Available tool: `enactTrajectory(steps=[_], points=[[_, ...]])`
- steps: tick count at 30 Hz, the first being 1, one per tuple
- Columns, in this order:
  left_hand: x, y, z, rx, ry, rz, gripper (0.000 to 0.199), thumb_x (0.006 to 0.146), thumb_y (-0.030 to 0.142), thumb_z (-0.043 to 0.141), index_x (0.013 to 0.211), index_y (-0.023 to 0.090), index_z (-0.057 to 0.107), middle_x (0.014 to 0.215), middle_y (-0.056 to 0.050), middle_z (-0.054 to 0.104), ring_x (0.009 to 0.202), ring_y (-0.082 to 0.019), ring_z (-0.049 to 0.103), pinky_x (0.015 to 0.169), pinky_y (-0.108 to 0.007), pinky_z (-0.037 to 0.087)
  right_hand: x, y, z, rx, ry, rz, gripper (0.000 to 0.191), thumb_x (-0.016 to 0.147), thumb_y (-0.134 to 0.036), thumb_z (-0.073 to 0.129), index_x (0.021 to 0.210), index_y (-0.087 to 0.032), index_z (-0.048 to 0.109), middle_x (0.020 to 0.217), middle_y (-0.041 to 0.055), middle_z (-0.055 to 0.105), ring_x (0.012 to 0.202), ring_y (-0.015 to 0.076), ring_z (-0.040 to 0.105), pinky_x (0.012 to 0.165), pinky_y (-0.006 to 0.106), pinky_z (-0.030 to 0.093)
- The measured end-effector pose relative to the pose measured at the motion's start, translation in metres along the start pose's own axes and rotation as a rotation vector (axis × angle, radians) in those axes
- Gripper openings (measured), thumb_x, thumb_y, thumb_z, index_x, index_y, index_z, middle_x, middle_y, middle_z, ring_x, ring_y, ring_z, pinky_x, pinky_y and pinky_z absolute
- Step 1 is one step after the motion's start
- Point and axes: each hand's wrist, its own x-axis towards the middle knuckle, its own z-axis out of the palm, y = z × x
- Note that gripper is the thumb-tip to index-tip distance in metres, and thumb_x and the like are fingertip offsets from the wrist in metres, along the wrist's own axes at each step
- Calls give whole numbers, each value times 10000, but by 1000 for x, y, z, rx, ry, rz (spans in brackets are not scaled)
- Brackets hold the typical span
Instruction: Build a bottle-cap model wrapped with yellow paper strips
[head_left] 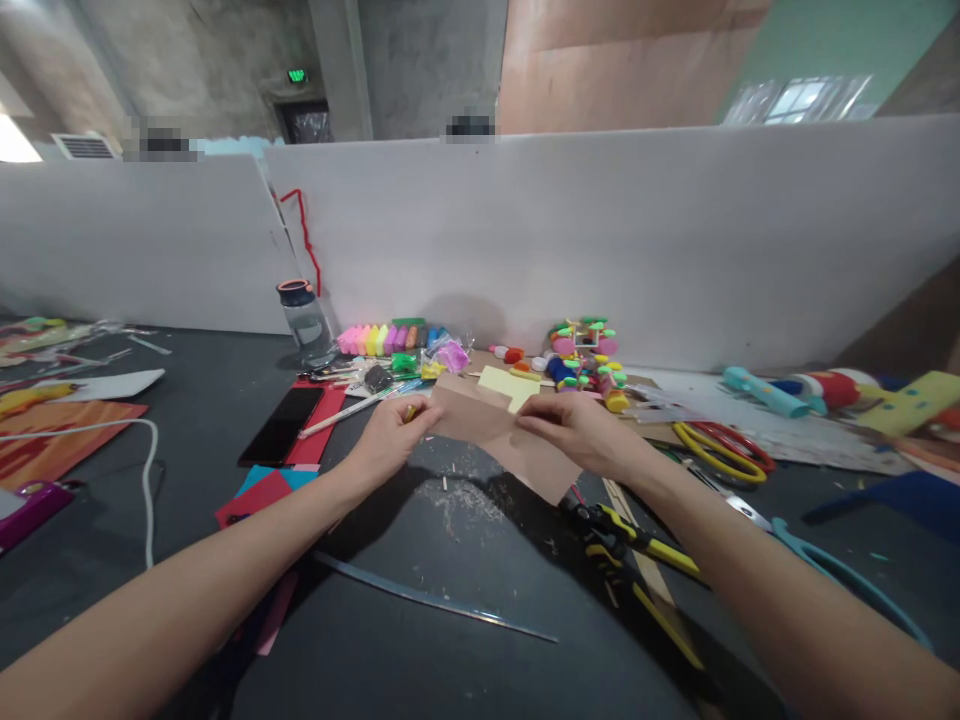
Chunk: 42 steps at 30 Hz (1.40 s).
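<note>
Between my hands a piece of brown paper or thin card (480,425) is held above the table, with a crease or bend near its middle. My left hand (397,435) pinches its left end between thumb and fingers. A small yellowish thing (409,412) shows at the curled fingers of that hand; I cannot make out its kind. My right hand (566,425) is closed on the upper edge of the brown piece, right of its middle, and the rest slants down below the fingers. Pale yellow paper (514,387) lies just behind it.
Pliers (645,560) with black and yellow handles lie under my right forearm, near blue-handled scissors (795,550). A clear strip (435,600) crosses the near table. A phone (285,425) and a water bottle (306,325) are left. Colourful clay blocks (382,338) line the white partition (600,230).
</note>
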Motion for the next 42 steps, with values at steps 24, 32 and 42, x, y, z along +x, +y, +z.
enactTrajectory(steps=[24, 32, 42], points=[[-1, 13, 10, -65, -241, -119, 193, 951, 323, 605, 922, 134, 635, 812, 4, 637, 622, -92, 581, 562, -235, 515, 3, 12, 14, 219, -198, -17, 265, 932, -406, 639, 910, -141, 632, 847, 2, 632, 735, 134, 610, 696, 311, 530], [-1, 12, 11, -117, -219, -176, 191, 950, 323, 606, 974, 135, 634, 855, -8, 645, 652, -101, 597, 575, -243, 527, 10, 10, 28, 244, -229, 40, 257, 962, -377, 603, 1031, -132, 643, 965, 30, 662, 809, 156, 649, 721, 328, 562], [-4, 17, 15, -72, -216, -152, 213, 944, 321, 614, 1058, 143, 643, 1006, -47, 674, 814, -152, 656, 707, -318, 577, 0, 1, 22, 263, -305, 34, 263, 955, -381, 611, 1044, -136, 639, 964, 26, 654, 787, 150, 640, 688, 308, 557]])
